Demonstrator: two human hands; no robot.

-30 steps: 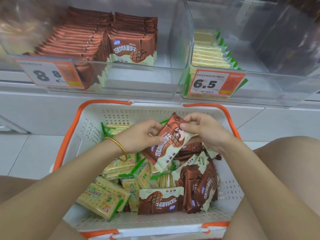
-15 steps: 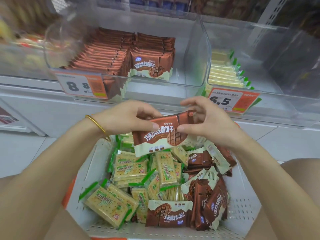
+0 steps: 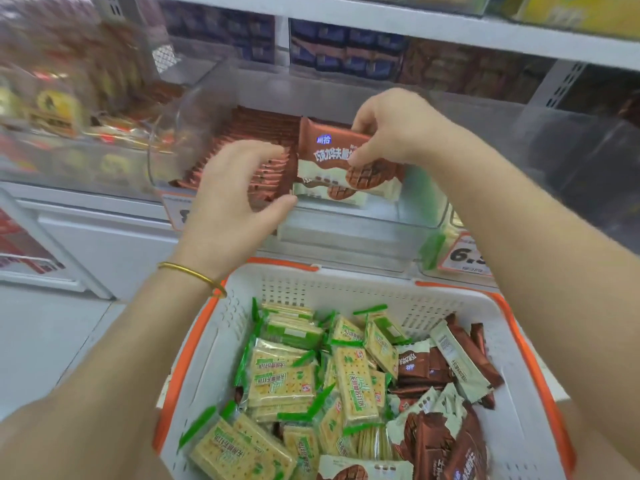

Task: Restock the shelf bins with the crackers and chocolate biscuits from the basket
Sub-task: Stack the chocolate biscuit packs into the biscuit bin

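Pack (image 3: 330,157) sits pinched in the right hand (image 3: 391,129) (upright, inside the bin (image 3: 346,225)). Just left of it, the left hand (image 3: 235,188) curves loosely, gripping nothing, thumb seemingly touching a stocked pack (image 3: 311,195).

L price tag (image 3: 175,211): mostly behind L hand (image 3: 235,188); digits unreadable.
R price tag (image 3: 464,256): R part behind R forearm (image 3: 519,237); shows "6." only.
choc biscuit pack (image 3: 325,157): R end covered by R hand (image 3: 391,129), which grips it.
L hand contact: can't tell if fingertips touch row of packs (image 3: 266,129).
far-L bins (image 3: 62,112): blurred, goods unclear.
upper shelf packs (image 3: 346,53): blurred, labels unreadable.
basket (image 3: 346,289): near end cut off by bottom edge; R rim partly behind forearm.
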